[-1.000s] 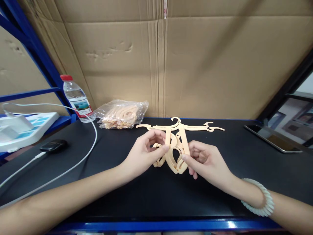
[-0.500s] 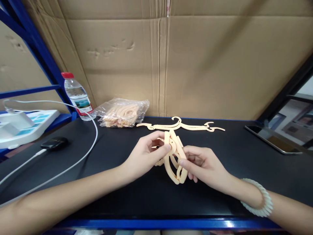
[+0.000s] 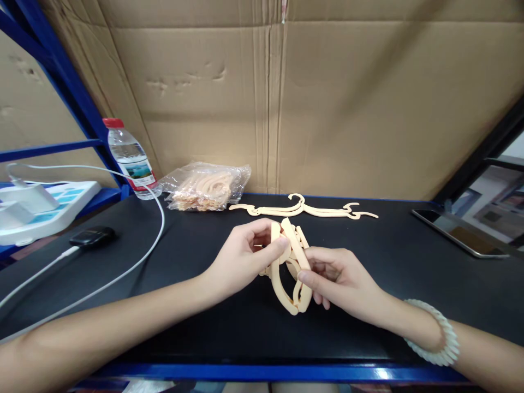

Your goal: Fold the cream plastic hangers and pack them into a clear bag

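Observation:
Between my hands, above the middle of the black table, is a cream plastic folding hanger (image 3: 282,292) in a folded state, its curved arms close together. My left hand (image 3: 249,251) pinches its upper left side, the thumb pressed on the front near the joint. With thumb and fingers, my right hand (image 3: 338,273) grips the right arm of the hanger. Parts of the hanger are hidden behind the left fingers. Behind it, an unfolded cream hanger (image 3: 327,212) lies flat near the table's back edge, its hook pointing to the back.
A clear plastic bag (image 3: 204,186) of cream hangers lies at the back left beside a water bottle (image 3: 137,164). Further left are a white power strip (image 3: 77,204), a black device (image 3: 92,236) and a white cable (image 3: 161,234). A tablet-like device (image 3: 458,234) lies right.
The folded hanger has turned slightly, and its lower end has dropped a little. Its two upper ends stand slightly further apart. Both hands keep their hold.

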Tool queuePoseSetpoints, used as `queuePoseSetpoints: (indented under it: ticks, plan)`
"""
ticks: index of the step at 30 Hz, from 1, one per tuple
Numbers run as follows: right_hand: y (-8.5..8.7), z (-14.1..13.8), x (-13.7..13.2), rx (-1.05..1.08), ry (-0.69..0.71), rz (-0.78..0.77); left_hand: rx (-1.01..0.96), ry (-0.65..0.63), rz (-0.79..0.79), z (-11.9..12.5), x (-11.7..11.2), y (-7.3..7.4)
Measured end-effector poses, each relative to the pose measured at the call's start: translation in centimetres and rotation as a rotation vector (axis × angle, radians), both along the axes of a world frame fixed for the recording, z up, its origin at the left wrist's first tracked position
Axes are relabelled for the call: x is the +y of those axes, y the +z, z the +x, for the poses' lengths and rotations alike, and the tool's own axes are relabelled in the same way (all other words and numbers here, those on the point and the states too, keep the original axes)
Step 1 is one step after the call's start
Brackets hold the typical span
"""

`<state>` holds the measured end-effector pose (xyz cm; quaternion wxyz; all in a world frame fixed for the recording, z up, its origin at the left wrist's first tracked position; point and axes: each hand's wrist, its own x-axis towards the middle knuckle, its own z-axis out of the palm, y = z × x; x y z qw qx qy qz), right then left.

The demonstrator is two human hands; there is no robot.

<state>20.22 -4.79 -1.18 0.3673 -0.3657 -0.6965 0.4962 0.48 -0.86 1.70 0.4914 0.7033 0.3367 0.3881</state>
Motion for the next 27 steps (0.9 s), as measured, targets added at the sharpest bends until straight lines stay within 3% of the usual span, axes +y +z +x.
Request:
queuePoseSetpoints:
  ticks: [4, 11, 22, 27]
  plan:
    - [-0.14, 0.0, 0.06, 0.043, 0.024, -0.005, 0.009, -0.008, 0.023, -0.05, 0.0, 0.06]
    - [0.45, -0.43, 0.17, 0.144, -0.117, 0.009, 0.046, -0.042, 0.023, 0.31, -0.32, -0.15]
    - [0.57, -0.55, 0.18, 0.073, -0.18, -0.045, 0.121, -0.06, 0.101, 0.34, -0.29, -0.48]
    - [0.72, -0.46, 0.48, 0.059, -0.179, -0.033, 0.109, -0.066, 0.067, 0.31, -0.18, -0.58]
